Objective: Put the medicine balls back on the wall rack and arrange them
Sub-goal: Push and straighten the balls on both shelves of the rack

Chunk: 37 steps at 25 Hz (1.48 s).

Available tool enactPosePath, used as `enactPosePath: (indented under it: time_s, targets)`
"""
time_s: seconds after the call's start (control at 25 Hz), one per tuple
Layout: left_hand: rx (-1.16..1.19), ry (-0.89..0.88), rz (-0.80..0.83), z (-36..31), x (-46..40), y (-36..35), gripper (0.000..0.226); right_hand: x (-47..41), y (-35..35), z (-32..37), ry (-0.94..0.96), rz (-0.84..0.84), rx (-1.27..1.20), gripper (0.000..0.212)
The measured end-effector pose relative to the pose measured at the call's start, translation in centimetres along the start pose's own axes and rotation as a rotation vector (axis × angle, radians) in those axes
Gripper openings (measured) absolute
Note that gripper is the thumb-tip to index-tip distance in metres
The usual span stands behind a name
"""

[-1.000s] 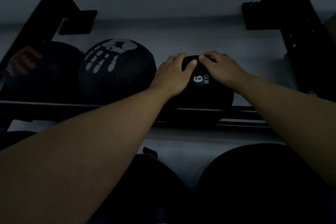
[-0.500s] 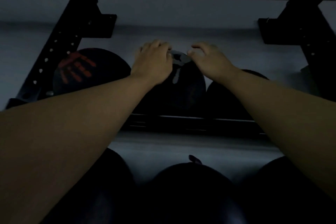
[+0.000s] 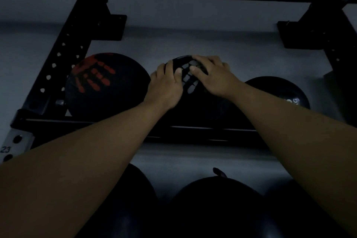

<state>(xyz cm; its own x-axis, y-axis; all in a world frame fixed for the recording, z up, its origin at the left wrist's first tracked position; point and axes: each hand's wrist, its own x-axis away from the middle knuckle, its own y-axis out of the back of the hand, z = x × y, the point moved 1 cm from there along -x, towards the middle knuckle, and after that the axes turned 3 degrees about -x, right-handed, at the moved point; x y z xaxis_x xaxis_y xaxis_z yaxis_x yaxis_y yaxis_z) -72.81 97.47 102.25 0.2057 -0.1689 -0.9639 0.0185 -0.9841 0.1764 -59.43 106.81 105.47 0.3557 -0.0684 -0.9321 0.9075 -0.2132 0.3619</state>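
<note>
From the head camera, the only view here, the room is very dark and I look down at a black wall rack [image 3: 58,121] whose front rail crosses the middle of the frame. Three medicine balls sit on this shelf in a row. At the left of the frame is the ball with a red handprint [image 3: 104,85], close to the perforated upright [image 3: 58,63]. In the centre is the ball with a pale handprint [image 3: 190,83], and at the right is a smaller ball with white lettering [image 3: 280,92], which is too blurred for me to read. The left hand [image 3: 166,85] lies on the upper left side of the centre ball with fingers curved over it, and the right hand [image 3: 214,75] lies on its upper right side, fingers spread across the print. Both hands are pressed on the ball and not closed around it, so I judge they are turning or seating it, not lifting it. The red ball seems to touch the centre ball; whether the centre ball touches the right one I cannot tell, because the right forearm covers that place. At the bottom of the frame, more dark balls [image 3: 218,199] rest on a lower level. My judgement is that returning the balls is mostly done on this shelf, and what is left is the arranging: to turn the prints forward and to even the spacing.
</note>
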Motion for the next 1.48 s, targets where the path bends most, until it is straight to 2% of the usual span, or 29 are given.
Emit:
enactPosePath:
  time_s: [0.24, 0.4, 0.56, 0.72, 0.88, 1.04, 1.24, 1.32, 1.44, 1.48]
  targets:
    - [-0.021, 0.009, -0.038, -1.1, 0.2, -1.1, 0.061, 0.1, -0.2, -1.9, 0.017, -0.024, -0.037, 0.060]
    - [-0.047, 0.010, -0.019, -1.1, 0.4, -0.5, 0.061, 0.3, -0.6, -1.9, 0.027, -0.046, -0.036, 0.075]
    - [-0.099, -0.005, 0.038, -1.4, 0.5, 0.4, 0.063, 0.6, 0.0, -1.4, -0.010, -0.025, -0.017, 0.062]
    - [-0.268, -0.077, 0.089, -0.2, 0.3, 2.8, 0.061, 0.1, 1.3, 0.3, -0.040, -0.025, 0.051, 0.059]
    - [-0.363, -0.072, -0.016, 3.6, -0.4, 7.8, 0.055, -1.8, 1.3, 5.5, -0.009, -0.058, 0.044, 0.060]
    - [-0.302, -0.031, -0.108, 8.9, -1.7, 13.3, 0.054, -3.8, -2.5, 12.2, 0.049, -0.053, -0.002, 0.060]
    - [-0.287, 0.001, -0.073, 16.6, -2.5, 18.4, 0.056, -5.5, -9.9, 19.5, 0.052, 0.024, -0.020, 0.063]
    - [-0.227, 0.042, -0.034, 18.5, -2.5, 18.7, 0.059, -5.4, -12.3, 20.8, 0.046, 0.067, 0.030, 0.064]
    - [-0.119, 0.059, 0.056, 20.1, -1.9, 17.3, 0.078, -5.4, -15.1, 21.5, 0.045, 0.089, 0.112, 0.063]
    - [-0.099, 0.065, 0.057, 20.4, -1.7, 16.6, 0.076, -5.4, -15.8, 21.4, 0.047, 0.081, 0.123, 0.063]
